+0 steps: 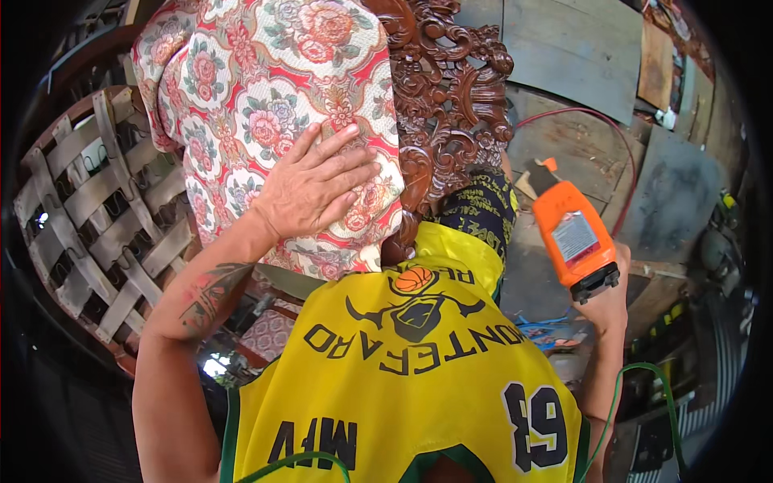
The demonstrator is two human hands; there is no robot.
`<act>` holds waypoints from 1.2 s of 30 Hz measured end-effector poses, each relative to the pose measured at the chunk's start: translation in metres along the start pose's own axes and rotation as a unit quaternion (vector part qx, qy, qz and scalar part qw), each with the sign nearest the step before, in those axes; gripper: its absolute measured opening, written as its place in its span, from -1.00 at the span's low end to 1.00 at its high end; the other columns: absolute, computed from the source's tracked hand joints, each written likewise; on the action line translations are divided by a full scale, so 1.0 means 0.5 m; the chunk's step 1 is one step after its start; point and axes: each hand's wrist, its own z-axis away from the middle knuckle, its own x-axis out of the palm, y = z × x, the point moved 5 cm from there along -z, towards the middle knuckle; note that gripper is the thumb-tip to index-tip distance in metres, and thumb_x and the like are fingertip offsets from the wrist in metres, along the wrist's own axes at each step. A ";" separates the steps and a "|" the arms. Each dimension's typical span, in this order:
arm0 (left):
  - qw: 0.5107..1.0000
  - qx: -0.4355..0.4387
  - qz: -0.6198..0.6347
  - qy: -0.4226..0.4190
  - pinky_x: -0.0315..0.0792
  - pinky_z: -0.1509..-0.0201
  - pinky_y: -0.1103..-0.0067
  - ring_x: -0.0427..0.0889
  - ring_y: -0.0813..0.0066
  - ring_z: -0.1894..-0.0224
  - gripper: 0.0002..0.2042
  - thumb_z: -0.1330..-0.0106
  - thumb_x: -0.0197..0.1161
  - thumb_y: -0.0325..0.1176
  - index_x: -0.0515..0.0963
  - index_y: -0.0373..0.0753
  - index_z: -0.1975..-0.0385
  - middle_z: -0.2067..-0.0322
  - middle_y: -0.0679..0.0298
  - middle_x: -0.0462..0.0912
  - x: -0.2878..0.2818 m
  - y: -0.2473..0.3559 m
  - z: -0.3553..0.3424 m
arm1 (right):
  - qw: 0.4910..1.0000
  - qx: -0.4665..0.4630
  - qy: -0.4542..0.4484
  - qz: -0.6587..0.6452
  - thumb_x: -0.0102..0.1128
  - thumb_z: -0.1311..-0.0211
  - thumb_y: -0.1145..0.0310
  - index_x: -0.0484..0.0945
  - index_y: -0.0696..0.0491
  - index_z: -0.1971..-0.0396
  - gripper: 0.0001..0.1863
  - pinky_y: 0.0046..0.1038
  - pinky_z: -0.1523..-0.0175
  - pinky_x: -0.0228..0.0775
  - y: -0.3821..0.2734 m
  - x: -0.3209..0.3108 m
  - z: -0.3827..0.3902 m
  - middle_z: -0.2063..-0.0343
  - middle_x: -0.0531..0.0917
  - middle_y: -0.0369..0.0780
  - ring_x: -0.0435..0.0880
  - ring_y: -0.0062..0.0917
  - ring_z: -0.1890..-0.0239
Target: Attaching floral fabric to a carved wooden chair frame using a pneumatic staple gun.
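My left hand (318,181) lies flat, fingers stretched out, on a floral cloth (225,97) in red, cream and pink. The cloth drapes over a seat or padded part beside carved, glossy brown wood (451,88). Off to the right, my right hand (608,294) is wrapped round an orange tool (573,233) that looks like a staple gun, with a pale label and black ends. The tool hides most of those fingers. It is held apart from the cloth, its narrow end pointing away from me.
On the left stands a frame of woven webbing straps (105,193) with springs beneath. A thin red hose (632,153) curves over the wooden floor boards (555,137) at right. Grey panels (572,48) lie on the floor. Blue strands (551,332) lie near my right arm.
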 end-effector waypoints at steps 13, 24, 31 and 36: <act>0.984 -0.012 0.065 0.164 -0.09 -0.70 0.05 0.15 0.34 -0.61 -0.61 -0.36 0.14 -0.20 0.69 -0.02 -0.14 -0.32 0.37 0.54 0.001 0.000 0.010 | 0.968 -0.061 -0.238 -0.052 0.33 0.13 0.50 0.71 0.01 -0.08 -0.40 -0.14 0.11 0.58 -0.279 0.049 -0.196 0.38 0.74 0.07 0.71 0.08 0.26; 0.976 0.002 0.081 0.202 -0.17 -0.74 0.11 0.15 0.37 -0.61 -0.65 -0.33 0.16 -0.16 0.73 -0.02 -0.03 -0.24 0.34 0.59 0.023 -0.009 0.017 | 0.949 -0.061 -0.310 0.012 0.47 -0.02 0.34 0.73 0.16 0.12 -0.61 -0.26 0.06 0.61 -0.330 0.138 -0.275 0.32 0.79 0.05 0.80 -0.08 0.25; 0.980 0.002 0.076 0.181 -0.23 -0.76 0.13 0.12 0.40 -0.62 -0.70 -0.35 0.15 -0.13 0.75 0.10 0.02 -0.29 0.40 0.56 0.027 -0.007 0.017 | 0.941 -0.031 -0.328 0.076 0.50 -0.04 0.32 0.74 0.18 0.13 -0.62 -0.29 0.05 0.62 -0.339 0.139 -0.294 0.32 0.80 0.02 0.83 -0.16 0.27; 0.968 0.007 0.091 0.232 -0.25 -0.76 0.14 0.13 0.40 -0.61 -0.72 -0.37 0.13 -0.09 0.76 0.12 0.08 -0.28 0.42 0.57 0.029 -0.008 0.019 | 0.941 -0.054 -0.327 0.072 0.49 -0.05 0.29 0.73 0.17 0.13 -0.61 -0.29 0.05 0.64 -0.342 0.148 -0.304 0.33 0.79 0.03 0.83 -0.12 0.23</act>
